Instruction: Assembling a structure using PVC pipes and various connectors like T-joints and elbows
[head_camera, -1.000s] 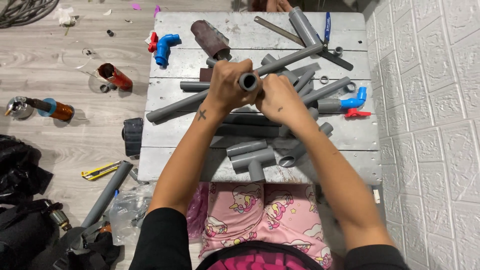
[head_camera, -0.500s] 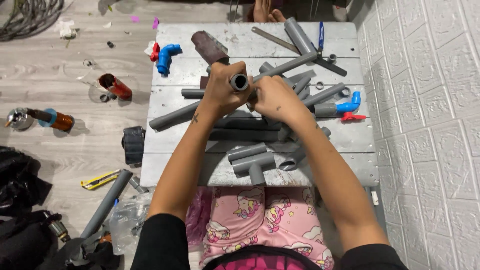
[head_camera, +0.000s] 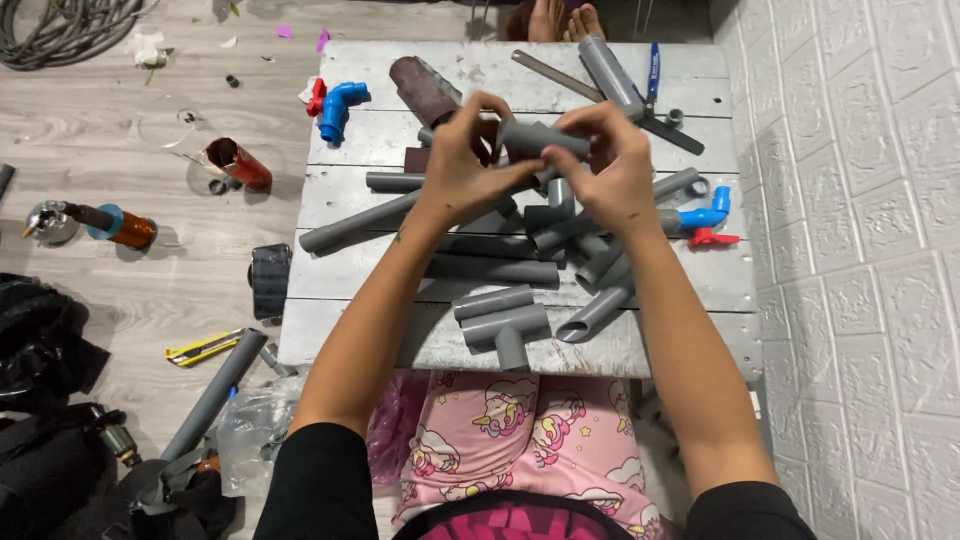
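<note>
Both my hands are raised over a low grey wooden table (head_camera: 700, 285) and hold one short grey pipe piece (head_camera: 540, 139) between them. My left hand (head_camera: 460, 160) grips its left end. My right hand (head_camera: 605, 165) pinches its right end with the fingertips. Under the hands lies a heap of grey pipes (head_camera: 480, 268) and a grey tee fitting (head_camera: 503, 328) near the front edge. A long grey pipe (head_camera: 350, 224) sticks out to the left.
A blue elbow with a red cap (head_camera: 335, 107), a brown roller-like cylinder (head_camera: 424, 88) and a blue valve with a red handle (head_camera: 703, 222) are on the table. On the floor: a red can (head_camera: 238, 163), a yellow cutter (head_camera: 203, 347), a long pipe (head_camera: 212, 394). White wall at right.
The pipe piece in my hands has turned from end-on toward the camera to lying sideways, and both hands have lifted a little toward the table's far side.
</note>
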